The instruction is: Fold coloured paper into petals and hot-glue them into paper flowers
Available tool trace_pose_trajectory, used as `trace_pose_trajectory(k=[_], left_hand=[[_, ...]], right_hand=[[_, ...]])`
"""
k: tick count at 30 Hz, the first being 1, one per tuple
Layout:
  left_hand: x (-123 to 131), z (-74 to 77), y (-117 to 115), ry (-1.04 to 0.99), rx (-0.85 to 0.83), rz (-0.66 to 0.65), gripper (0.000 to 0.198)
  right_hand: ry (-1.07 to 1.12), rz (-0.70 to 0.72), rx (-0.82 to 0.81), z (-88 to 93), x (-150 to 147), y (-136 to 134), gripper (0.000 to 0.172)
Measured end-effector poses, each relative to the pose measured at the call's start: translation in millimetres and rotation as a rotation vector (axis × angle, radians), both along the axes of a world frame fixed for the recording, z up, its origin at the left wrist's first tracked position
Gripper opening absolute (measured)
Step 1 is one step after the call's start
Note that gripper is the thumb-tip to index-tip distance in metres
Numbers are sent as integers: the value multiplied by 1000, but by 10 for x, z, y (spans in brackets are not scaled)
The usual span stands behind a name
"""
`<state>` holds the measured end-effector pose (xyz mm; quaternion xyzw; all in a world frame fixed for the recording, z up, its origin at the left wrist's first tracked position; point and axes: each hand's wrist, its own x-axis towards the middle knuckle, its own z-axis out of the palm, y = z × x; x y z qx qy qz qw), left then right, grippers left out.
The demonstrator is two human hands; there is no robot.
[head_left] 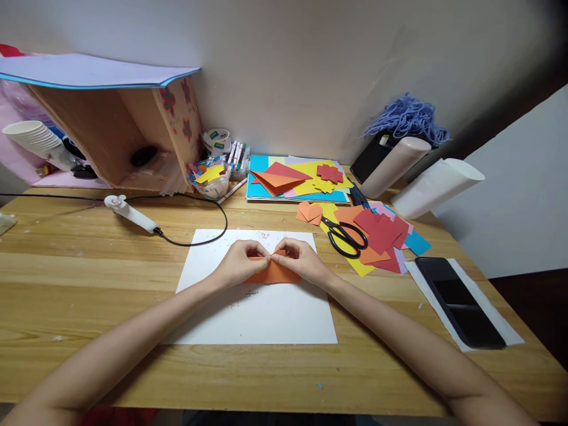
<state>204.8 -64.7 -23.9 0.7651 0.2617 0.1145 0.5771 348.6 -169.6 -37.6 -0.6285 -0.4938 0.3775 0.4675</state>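
Both hands meet over a piece of orange paper (274,274), just above a white sheet (284,319) on the table. My left hand (239,260) pinches the paper's upper edge near its middle. From the other side my right hand (304,260) pinches the same edge, the two thumbs nearly touching. Part of the paper's top is hidden behind the fingers. Small dark and reddish marks dot the white sheet. Beyond my right hand lies a folded orange paper heart (309,213), beside black-handled scissors (348,238).
Red, orange and yellow paper scraps (384,234) lie at the right, near a black phone (459,302). Coloured sheets (293,177) are stacked at the back. A cardboard box (177,130) stands at the back left, with a corded white device (131,213) before it.
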Motion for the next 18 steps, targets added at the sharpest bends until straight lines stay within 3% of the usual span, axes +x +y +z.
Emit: trace_pose_trajectory(k=[18], left_hand=[[8,5,15,-1,38,-17,18]], right_hand=[[31,-14,12,31,-6,10,15]])
